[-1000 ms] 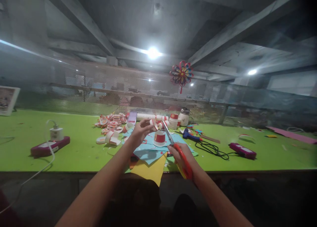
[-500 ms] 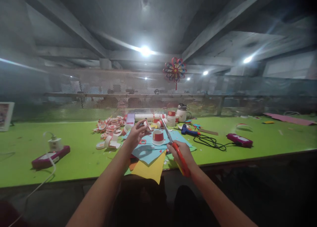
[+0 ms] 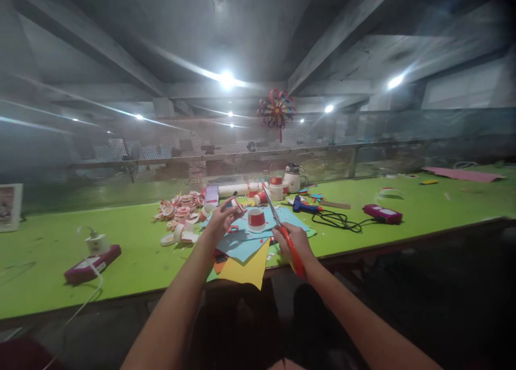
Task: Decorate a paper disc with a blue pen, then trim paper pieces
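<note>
My right hand [image 3: 291, 242] is closed round the red handles of a pair of scissors [image 3: 284, 232], blades pointing up and away. My left hand [image 3: 221, 219] pinches a small red-and-white paper piece [image 3: 236, 204] just left of the blades. Between the hands an upturned red-and-white paper cup [image 3: 257, 220] stands on blue paper sheets [image 3: 242, 243]. A yellow sheet [image 3: 245, 269] hangs over the table's front edge.
The green table [image 3: 133, 246] carries a heap of cut cup rings [image 3: 180, 207], a phone [image 3: 212, 194], more cups [image 3: 276, 187], a white jar [image 3: 292, 177], a blue glue gun [image 3: 303, 205] with black cord, and purple power strips [image 3: 92, 262] [image 3: 381, 213]. A mesh screen and paper pinwheel [image 3: 276, 108] stand behind.
The view has tilted and shifted, so the table slopes down to the left. Both hands keep their grips, staying close together over the blue paper.
</note>
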`<state>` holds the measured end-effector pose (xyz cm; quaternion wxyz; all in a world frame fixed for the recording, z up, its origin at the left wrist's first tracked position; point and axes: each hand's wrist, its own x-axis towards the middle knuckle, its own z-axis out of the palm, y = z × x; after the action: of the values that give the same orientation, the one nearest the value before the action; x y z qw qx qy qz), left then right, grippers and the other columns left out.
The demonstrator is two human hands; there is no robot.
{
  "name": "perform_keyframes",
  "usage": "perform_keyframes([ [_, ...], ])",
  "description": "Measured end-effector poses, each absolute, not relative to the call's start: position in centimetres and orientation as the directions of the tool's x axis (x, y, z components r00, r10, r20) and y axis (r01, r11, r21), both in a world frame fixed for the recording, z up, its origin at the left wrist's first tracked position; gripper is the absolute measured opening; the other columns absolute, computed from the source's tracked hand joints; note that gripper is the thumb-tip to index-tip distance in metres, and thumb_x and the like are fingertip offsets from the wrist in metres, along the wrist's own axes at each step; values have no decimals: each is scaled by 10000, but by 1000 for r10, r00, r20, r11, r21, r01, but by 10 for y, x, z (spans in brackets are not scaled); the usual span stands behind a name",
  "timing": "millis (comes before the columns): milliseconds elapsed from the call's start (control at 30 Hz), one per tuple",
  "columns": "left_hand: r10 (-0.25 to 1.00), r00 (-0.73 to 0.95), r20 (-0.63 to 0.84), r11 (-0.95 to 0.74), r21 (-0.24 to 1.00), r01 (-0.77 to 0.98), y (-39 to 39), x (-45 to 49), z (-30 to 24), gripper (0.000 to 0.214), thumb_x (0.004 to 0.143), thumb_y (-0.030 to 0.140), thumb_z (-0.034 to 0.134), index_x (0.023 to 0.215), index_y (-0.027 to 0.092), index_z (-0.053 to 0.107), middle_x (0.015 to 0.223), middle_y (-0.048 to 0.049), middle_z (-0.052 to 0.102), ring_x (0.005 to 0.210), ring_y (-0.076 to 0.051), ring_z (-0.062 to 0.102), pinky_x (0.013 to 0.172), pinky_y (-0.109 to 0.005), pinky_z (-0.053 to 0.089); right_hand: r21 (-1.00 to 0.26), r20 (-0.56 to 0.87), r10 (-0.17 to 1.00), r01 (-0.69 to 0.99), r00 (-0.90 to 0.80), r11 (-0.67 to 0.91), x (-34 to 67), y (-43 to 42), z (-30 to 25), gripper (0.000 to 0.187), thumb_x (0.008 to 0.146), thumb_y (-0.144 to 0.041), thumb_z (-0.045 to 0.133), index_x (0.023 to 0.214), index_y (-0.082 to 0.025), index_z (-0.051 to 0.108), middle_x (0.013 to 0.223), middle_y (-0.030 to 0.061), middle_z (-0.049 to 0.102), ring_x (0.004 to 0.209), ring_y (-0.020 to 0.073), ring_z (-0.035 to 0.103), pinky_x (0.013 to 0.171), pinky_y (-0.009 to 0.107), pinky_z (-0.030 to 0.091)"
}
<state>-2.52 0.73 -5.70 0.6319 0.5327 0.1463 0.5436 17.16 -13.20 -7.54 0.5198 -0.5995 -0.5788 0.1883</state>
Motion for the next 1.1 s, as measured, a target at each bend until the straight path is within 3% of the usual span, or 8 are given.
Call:
perform_keyframes([
  [200, 842, 411, 350, -122, 865, -486, 10, -29, -57, 313, 927, 309, 584, 1196, 150, 575, 1167, -89, 621, 978, -207, 639, 826, -412, 557, -978, 201, 956, 99, 216, 183, 178, -137, -69, 218, 951, -344, 558, 978, -135, 613, 759, -19, 620, 598, 97, 598, 589, 263, 534],
  [333, 827, 400, 396, -155, 843, -515, -3, -41, -36, 290, 918, 324, 595, 1141, 137, 601, 1143, -88, 635, 984, -208, 638, 840, -413, 550, -961, 218, 975, -163, 49, 224, 175, -162, -62, 242, 873, -327, 593, 1045, -157, 590, 612, -45, 569, 594, 136, 632, 678, 321, 559],
  [433, 815, 363, 451, -193, 803, -564, -37, -51, -20, 181, 816, 263, 702, 910, 109, 681, 985, -76, 707, 997, -219, 659, 894, -327, 533, -929, 282, 954, -277, -100, 245, 169, -189, -55, 349, 826, -345, 624, 1132, -182, 585, 719, 0, 641, 715, 177, 668, 739, 344, 549],
  [567, 820, 339, 461, -204, 789, -579, -104, -54, -28, 282, 785, 271, 730, 1022, 125, 684, 1005, -98, 730, 971, -238, 691, 803, -291, 560, -904, 322, 915, -367, -243, 220, 162, -216, -53, 422, 828, -337, 613, 1222, -197, 556, 808, 27, 666, 805, 203, 670, 801, 371, 527],
  [667, 836, 358, 417, -162, 809, -566, -146, -45, -51, 406, 754, 303, 769, 1107, 136, 654, 1076, -130, 721, 933, -244, 711, 741, -270, 563, -924, 345, 901, -266, -264, 276, 161, -225, -64, 417, 882, -331, 569, 1273, -193, 526, 857, 39, 660, 826, 194, 650, 816, 360, 506],
  [733, 860, 326, 392, -148, 804, -576, -163, -39, -66, 450, 748, 337, 781, 1135, 161, 633, 1054, -119, 730, 893, -235, 724, 754, -280, 562, -924, 377, 900, -23, -220, 382, 163, -229, -74, 414, 898, -335, 551, 1280, -179, 525, 873, 47, 645, 805, 187, 627, 791, 344, 498],
  [867, 876, 294, 383, -202, 843, -498, -181, -35, -78, 519, 752, 338, 786, 1218, 207, 600, 1057, -99, 724, 902, -243, 723, 765, -303, 560, -744, 507, 839, 391, -200, 542, 166, -243, -96, 403, 880, -305, 542, 1248, -140, 557, 969, 88, 634, 910, 218, 610, 849, 349, 477],
  [1100, 879, 204, 432, -362, 880, -306, -198, -38, -81, 467, 744, 288, 792, 1170, 213, 615, 1089, -90, 716, 903, -225, 714, 759, -297, 557, -712, 505, 839, 452, -201, 537, 156, -278, -129, 365, 893, -335, 580, 1235, -212, 548, 926, 32, 609, 773, 158, 589, 714, 260, 492],
])
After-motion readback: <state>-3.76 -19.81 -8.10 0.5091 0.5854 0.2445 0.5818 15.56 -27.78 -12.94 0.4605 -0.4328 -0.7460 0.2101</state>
